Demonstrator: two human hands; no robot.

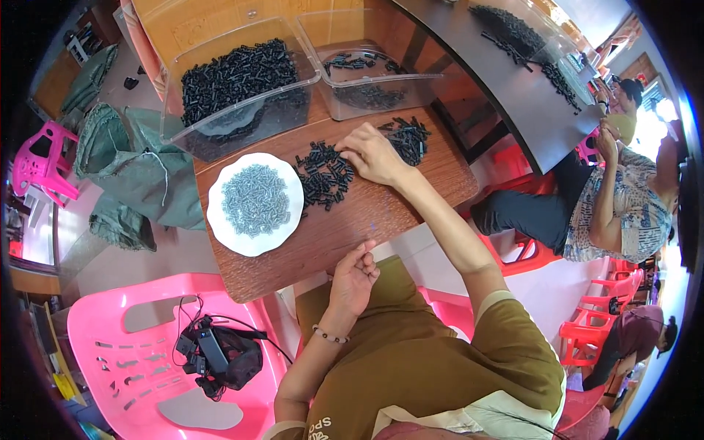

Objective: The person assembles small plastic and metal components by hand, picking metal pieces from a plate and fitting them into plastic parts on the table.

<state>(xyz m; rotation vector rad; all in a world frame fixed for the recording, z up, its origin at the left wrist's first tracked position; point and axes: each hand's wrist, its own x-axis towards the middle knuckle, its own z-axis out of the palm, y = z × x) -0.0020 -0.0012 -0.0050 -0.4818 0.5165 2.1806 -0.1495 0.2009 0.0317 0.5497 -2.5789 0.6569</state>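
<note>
On the brown wooden table [257,275], my right hand [375,155] reaches over the far side with its fingers bent down. Its fingertips touch the right edge of a loose pile of small black tube-like pieces [321,176]; what lies between them is too small to make out. A second black pile [411,139] lies just right of that hand. My left hand [353,279] is held at the table's near edge, thumb and fingers pinched together, their contents hidden. Left of the piles stands a white scalloped plate [218,220] heaped with small silvery metal pieces [255,198].
Two clear plastic bins with black pieces, a full one [176,125] and a sparser one [352,103], stand behind. A pink chair [95,330] with cables and an adapter is at left, near green sacks [147,169]. At right, a person [616,198] sits by a dark table [506,95].
</note>
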